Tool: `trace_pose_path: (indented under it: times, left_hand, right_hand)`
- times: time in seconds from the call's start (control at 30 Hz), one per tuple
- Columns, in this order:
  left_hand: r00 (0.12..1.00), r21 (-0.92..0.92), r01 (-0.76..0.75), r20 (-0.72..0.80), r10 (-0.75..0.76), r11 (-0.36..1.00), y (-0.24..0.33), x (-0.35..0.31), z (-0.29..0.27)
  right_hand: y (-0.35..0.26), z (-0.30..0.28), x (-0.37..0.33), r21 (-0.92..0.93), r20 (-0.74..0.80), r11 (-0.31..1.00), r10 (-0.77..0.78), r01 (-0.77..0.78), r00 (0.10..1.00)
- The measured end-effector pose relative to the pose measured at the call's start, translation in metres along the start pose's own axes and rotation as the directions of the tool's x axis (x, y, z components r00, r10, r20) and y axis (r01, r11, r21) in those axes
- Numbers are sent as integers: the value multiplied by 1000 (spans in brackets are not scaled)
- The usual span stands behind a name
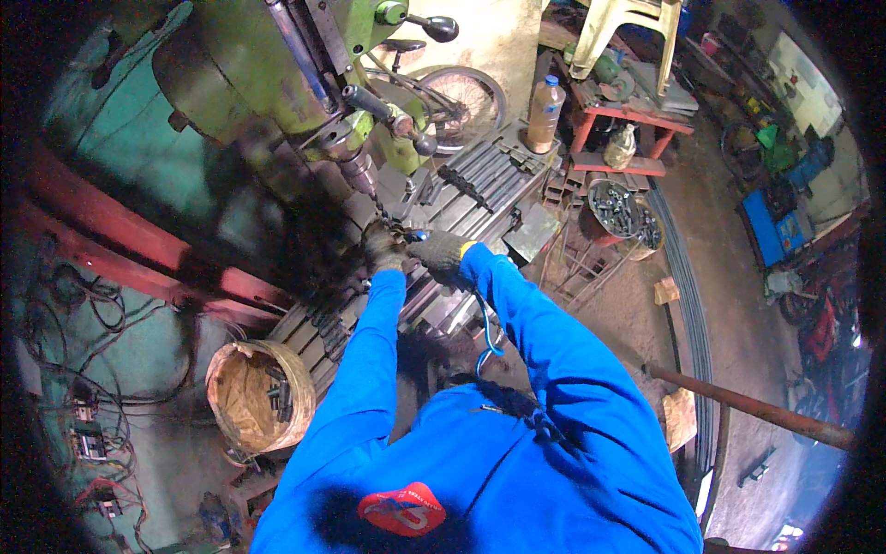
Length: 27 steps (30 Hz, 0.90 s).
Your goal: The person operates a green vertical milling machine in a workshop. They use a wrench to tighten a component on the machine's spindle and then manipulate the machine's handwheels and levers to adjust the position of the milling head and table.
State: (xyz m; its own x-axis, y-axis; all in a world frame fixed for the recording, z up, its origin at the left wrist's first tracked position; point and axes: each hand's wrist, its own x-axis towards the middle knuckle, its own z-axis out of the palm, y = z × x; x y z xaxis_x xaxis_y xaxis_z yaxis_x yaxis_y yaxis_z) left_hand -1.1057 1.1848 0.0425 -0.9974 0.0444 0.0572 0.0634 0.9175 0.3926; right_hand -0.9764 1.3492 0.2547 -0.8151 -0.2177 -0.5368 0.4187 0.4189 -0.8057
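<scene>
A green drill press (231, 69) stands ahead of me on the left, its chuck (358, 171) pointing down with a drill bit (377, 201) in it. My left hand (381, 246), in a dark work glove, is just below the bit; its fingers are smeared and dark. Beside it my right hand (441, 250), in a grey glove with a yellow cuff, curls at a small blue piece (418, 235) whose kind I cannot make out. A thin blue hose (487, 337) hangs below my right wrist. Whatever lies under the bit is mostly hidden.
Dark metal bars (484, 174) lie on the slotted machine table (461, 214), near a plastic bottle (544, 115). A bucket (242, 374) holding short dark pieces stands at left. Buckets of metal parts (613, 209) and a rusty pipe (748, 406) are at right.
</scene>
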Motion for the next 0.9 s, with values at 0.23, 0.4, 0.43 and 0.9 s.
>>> trace_pose_path:
  times: [0.23, 0.4, 0.43, 0.9]
  left_hand:
    - [968, 50, -94, -227, 103, 994, 18, 1, -12]
    - [984, -139, -21, -178, -4, 990, 9, 0, -11]
    - [989, -257, -6, -147, -33, 966, 13, 2, -11]
    - [926, -976, 213, 190, -327, 35, 23, -2, -27]
  right_hand:
    - [-13, 5, -30, 16, -73, 998, 60, -59, 996]
    - [11, 7, 2, 56, 21, 998, 24, -25, 999]
    - [31, 6, 28, 83, 28, 996, -37, 34, 999]
    - [8, -3, 5, -24, 10, 996, 88, -87, 996]
